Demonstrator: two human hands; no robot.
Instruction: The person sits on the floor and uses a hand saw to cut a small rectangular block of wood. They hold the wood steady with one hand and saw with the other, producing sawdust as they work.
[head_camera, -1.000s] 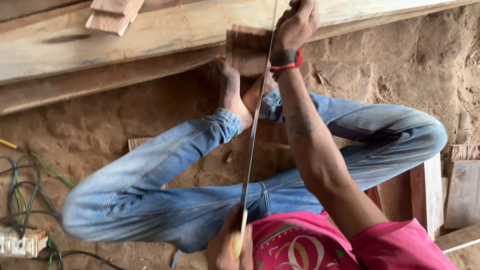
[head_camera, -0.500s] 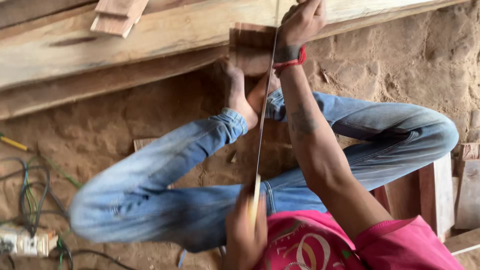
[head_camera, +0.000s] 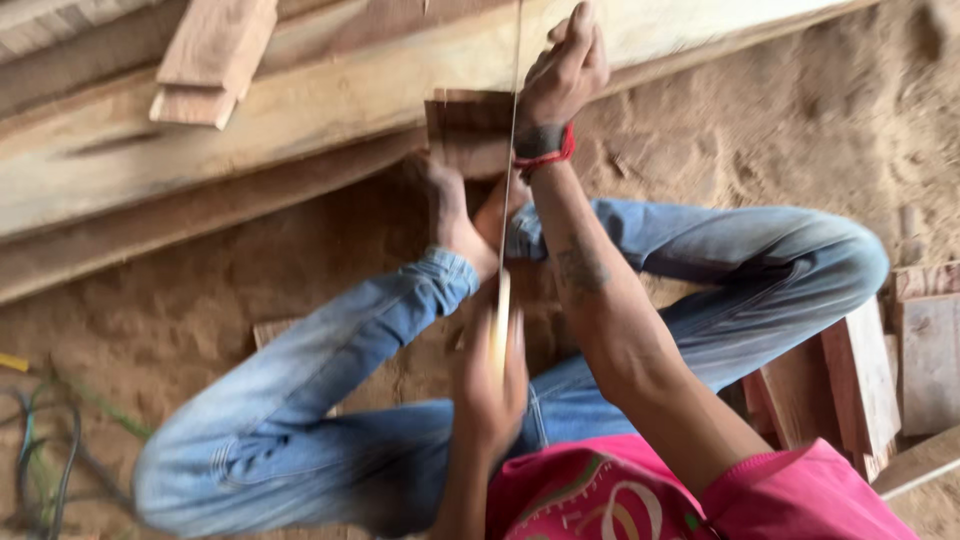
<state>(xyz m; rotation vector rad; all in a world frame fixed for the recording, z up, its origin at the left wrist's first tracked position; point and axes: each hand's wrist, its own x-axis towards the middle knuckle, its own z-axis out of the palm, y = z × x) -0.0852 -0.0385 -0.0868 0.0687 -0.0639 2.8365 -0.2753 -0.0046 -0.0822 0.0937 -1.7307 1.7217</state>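
While the left hand (head_camera: 490, 385), blurred, closes around the saw handle (head_camera: 499, 335) above the lap, the thin blade (head_camera: 514, 130) runs up past bare feet (head_camera: 450, 215) to the right hand (head_camera: 562, 75), fingers wrapped on its far end beside a small wood block (head_camera: 465, 125) against stacked planks (head_camera: 300, 110). Cables (head_camera: 45, 450) lie on the sand by the left edge.

A thin saw blade (head_camera: 511, 190) runs as a long, narrow, pale line almost straight up and down the middle of the view, seen edge-on. Its pale wooden handle (head_camera: 500, 335) sits at the near end, blurred. The far end passes beyond the top edge. The blade stands against a small dark brown wooden block (head_camera: 465, 130), roughly square, with an upright cut line near its left side. The block rests against the long pale planks, just above the sandy floor.
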